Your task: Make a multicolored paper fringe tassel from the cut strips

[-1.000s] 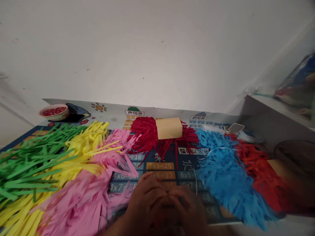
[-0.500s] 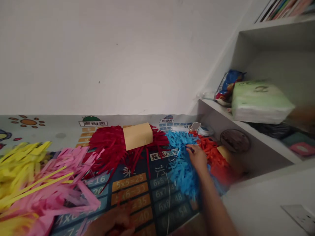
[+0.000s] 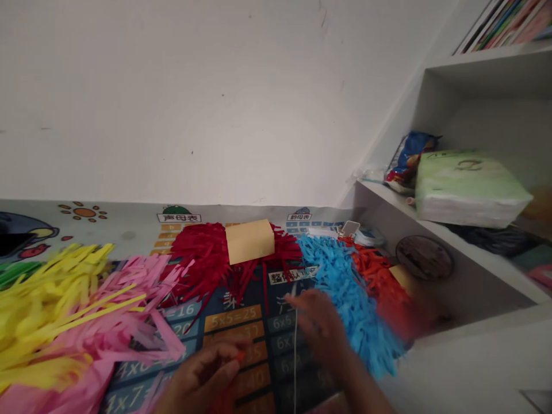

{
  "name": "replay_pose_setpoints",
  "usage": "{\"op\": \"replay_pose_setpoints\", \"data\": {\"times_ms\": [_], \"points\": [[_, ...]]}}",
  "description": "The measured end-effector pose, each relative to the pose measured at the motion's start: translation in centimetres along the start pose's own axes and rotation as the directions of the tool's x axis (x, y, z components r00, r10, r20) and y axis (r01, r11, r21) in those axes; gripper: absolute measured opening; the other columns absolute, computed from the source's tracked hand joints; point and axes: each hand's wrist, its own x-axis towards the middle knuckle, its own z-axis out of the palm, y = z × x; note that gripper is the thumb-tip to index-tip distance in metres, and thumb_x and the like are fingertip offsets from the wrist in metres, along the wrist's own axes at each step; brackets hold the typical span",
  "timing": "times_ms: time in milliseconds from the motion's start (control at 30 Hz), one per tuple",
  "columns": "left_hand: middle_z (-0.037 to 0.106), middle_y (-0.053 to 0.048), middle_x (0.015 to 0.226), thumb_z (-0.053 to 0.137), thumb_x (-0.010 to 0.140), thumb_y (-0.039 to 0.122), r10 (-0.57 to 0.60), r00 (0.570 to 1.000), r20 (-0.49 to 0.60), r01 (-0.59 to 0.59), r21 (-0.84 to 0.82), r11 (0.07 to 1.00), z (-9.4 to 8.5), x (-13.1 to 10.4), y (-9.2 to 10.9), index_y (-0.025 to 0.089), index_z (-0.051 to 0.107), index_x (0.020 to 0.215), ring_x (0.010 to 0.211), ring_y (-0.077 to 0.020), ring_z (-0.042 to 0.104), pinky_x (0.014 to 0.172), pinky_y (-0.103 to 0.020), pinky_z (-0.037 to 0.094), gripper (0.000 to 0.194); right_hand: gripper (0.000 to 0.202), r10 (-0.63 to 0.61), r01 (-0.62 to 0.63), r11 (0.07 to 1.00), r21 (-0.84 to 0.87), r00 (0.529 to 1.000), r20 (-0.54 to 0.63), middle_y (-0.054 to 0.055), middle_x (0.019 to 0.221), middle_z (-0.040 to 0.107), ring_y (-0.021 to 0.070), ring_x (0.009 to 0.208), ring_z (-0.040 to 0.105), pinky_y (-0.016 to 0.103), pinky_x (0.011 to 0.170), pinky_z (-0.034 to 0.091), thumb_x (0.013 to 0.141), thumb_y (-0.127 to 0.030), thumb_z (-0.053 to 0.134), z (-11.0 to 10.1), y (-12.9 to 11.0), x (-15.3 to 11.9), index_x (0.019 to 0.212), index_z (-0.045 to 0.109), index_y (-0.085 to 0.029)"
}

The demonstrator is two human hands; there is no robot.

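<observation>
By the left hand (image 3: 202, 371), low in the middle of the view, fingers are kept curled towards the thumb, and a small orange scrap (image 3: 240, 356) is pinched at the tips, over the orange columns of the printed mat (image 3: 233, 319). The right hand (image 3: 321, 322) is blurred and is held over the mat just left of the blue fringe (image 3: 338, 282), its fingers pointed forward and partly bent; whether anything is gripped there cannot be told. A white string (image 3: 295, 374) is seen running down the mat at its fingertips and past it towards the near edge, but whether it is touched or only passed over is not made clear. The orange fringe (image 3: 375, 267) is laid along the right side of the blue one. At the back of the mat, the red fringe (image 3: 200, 253) is partly covered by a folded tan card (image 3: 250, 241). To the left, the pink fringe (image 3: 144, 270) is placed beside the yellow fringe (image 3: 26, 322), with loose yellow strips laid across it, and a bit of green fringe (image 3: 17, 273) is shown at the picture's edge. On the right, a green-topped pack (image 3: 470, 184) is set on a shelf beside a blue bag (image 3: 414, 149).
</observation>
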Motion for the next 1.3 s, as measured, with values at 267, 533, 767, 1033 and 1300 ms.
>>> {"op": "replay_pose_setpoints", "data": {"times_ms": [267, 533, 767, 1033, 1300], "points": [[0.055, 0.003, 0.057, 0.071, 0.068, 0.047, -0.043, 0.979, 0.198, 0.041, 0.014, 0.999, 2.8, -0.7, 0.2, 0.017, 0.055, 0.062, 0.052, -0.0117, 0.049, 0.053, -0.022, 0.039, 0.034, 0.007, 0.521, -0.344, 0.181, 0.921, 0.828, 0.207, 0.002, 0.078, 0.073, 0.0194, 0.079, 0.067, 0.03, 0.076, 0.053, 0.077, -0.031, 0.074, 4.9, -7.8, -1.3, 0.079, 0.076, -0.025], [0.056, 0.002, 0.054, 0.059, 0.072, 0.037, -0.157, 0.967, 0.2, 0.1, 0.269, 0.958, 1.6, -1.1, -2.6, 0.017, 0.056, 0.064, 0.049, -0.0119, 0.049, 0.048, -0.021, 0.034, 0.022, 0.043, 0.629, -0.183, -0.572, 0.799, 0.527, 0.571, 0.0, 0.077, 0.072, 0.0092, 0.066, 0.066, 0.021, 0.07, 0.056, 0.042, -0.014, 0.095, 5.5, -5.7, 0.8, 0.077, 0.072, -0.016], [0.072, -0.003, 0.077, 0.065, 0.069, 0.026, -0.032, 0.979, 0.201, -0.041, 0.348, 0.937, -0.3, -0.8, -2.9, 0.017, 0.072, 0.066, 0.072, -0.0185, 0.063, 0.063, -0.022, 0.043, 0.012, 0.028, 0.598, -0.325, -0.285, 0.902, 0.675, 0.432, -0.007, 0.056, 0.054, 0.004, 0.047, 0.044, 0.013, 0.044, 0.037, 0.06, -0.032, 0.089, 4.9, -6.9, -0.8, 0.066, 0.065, -0.018], [0.072, -0.003, 0.068, 0.088, 0.051, 0.032, -0.225, 0.97, -0.087, 0.147, -0.528, 0.836, 0.0, -0.9, -0.8, 0.015, 0.071, 0.077, 0.064, -0.0184, 0.066, 0.069, -0.029, 0.049, 0.035, 0.02, 0.439, -0.371, 0.707, 0.602, 0.898, 0.037, -0.001, 0.063, 0.063, 0.017, 0.06, 0.057, 0.024, 0.058, 0.045, 0.079, -0.038, 0.065, 6.1, -10.5, -3.3, 0.065, 0.07, -0.025], [0.07, -0.002, 0.066, 0.09, 0.051, 0.03, -0.207, 0.974, -0.094, 0.118, -0.57, 0.813, 0.0, -0.8, -0.9, 0.014, 0.066, 0.077, 0.06, -0.0167, 0.065, 0.064, -0.027, 0.048, 0.039, 0.014, 0.41, -0.376, 0.721, 0.582, 0.909, 0.08, 0.0, 0.065, 0.066, 0.0179, 0.06, 0.062, 0.023, 0.057, 0.048, 0.078, -0.034, 0.066, 6.2, -9.7, -3.3, 0.067, 0.072, -0.025]]}}
